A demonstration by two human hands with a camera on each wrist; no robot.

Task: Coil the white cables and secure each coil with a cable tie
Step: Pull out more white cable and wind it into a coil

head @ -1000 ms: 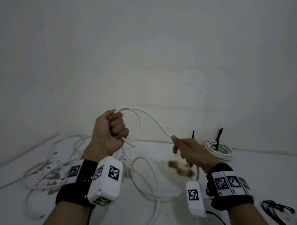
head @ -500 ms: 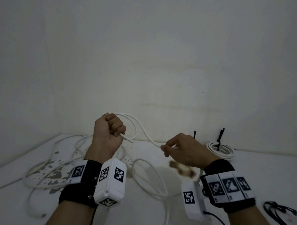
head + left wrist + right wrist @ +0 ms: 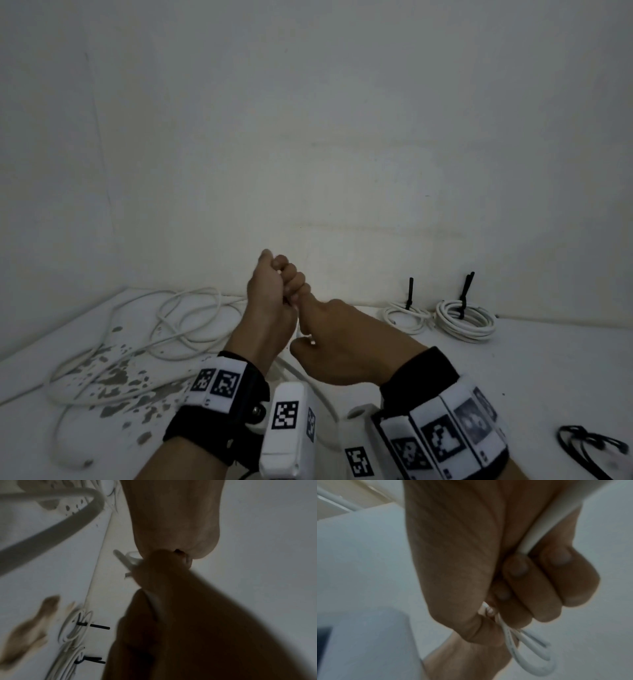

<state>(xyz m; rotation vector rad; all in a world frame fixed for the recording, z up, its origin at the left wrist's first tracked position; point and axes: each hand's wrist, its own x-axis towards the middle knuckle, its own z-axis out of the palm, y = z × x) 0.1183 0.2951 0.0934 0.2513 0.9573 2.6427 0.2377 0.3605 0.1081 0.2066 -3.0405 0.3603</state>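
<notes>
Hands meet at centre frame above the white tabletop point(image 3: 513, 359). The left hand point(image 3: 270, 301) is a raised fist, fingers curled tight round small loops of the thin white cable point(image 3: 530, 655), which poke out past the knuckles in the right wrist view. The right hand point(image 3: 346, 346) sits just at four o'clock of it, touching; from the right wrist camera its fingers point(image 3: 539, 588) fold down together over a stretch of the same cable running along the palm, thumb pressed in toward the left fist. The left wrist view is dark and smeared, yet a short bit of cable shows where the two hands join.

Out at ten o'clock on the table, loose white cables point(image 3: 178, 322) sprawl in tangled loops over a patch of grey flecks point(image 3: 113, 373). At two o'clock, close to the white wall point(image 3: 342, 137), lie two finished white coils side by side: the smaller coil point(image 3: 406, 318) and the thicker coil point(image 3: 466, 322), each cinched with a black cable tie point(image 3: 409, 294) whose tail stands upright. Down at four o'clock, near the frame edge, a bunch of loose black ties point(image 3: 589, 448) rests on the table. Both wrists wear black bands with square printed markers point(image 3: 222, 382).
</notes>
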